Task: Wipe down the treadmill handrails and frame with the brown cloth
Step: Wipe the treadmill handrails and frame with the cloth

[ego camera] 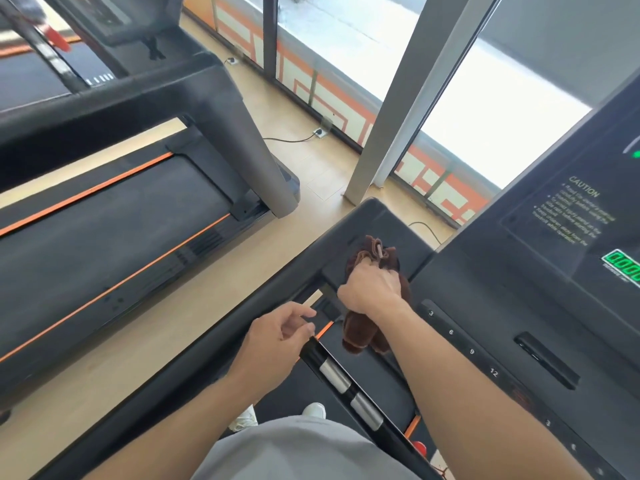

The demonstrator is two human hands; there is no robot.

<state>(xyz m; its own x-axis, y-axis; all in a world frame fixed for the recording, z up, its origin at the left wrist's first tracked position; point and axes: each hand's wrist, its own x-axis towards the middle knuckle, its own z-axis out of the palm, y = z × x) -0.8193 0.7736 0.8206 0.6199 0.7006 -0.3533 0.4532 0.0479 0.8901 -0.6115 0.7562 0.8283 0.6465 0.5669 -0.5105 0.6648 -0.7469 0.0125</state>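
- The black treadmill console panel on the right has a "CAUTION" heading in pale letters, with a few bullet lines under it that are too small and smeared to read properly.
- Below that is a green digital readout, zeros as far as I can see; the frame edge cuts it off.
- A row of white numbers runs down the console edge: 3, 6, 9, 12, then another 3 lower down.
- The right hand grips the bunched brown terry cloth and presses it on the black treadmill frame corner, where the side rail meets the console. A small pale tag sticks out of the cloth's top; no writing visible on it.
- Part of the cloth hangs below the wrist, and the fingers are hidden on the far side.
- The left hand is empty, fingers loosely curled, hovering just beside the end of the black handlebar with silver sensor pads. Touching or not, can't tell.
- A second black treadmill with orange stripes sits to the left, blurry, its far end cut off.
- Two white shoes peek out below a grey garment at the bottom.
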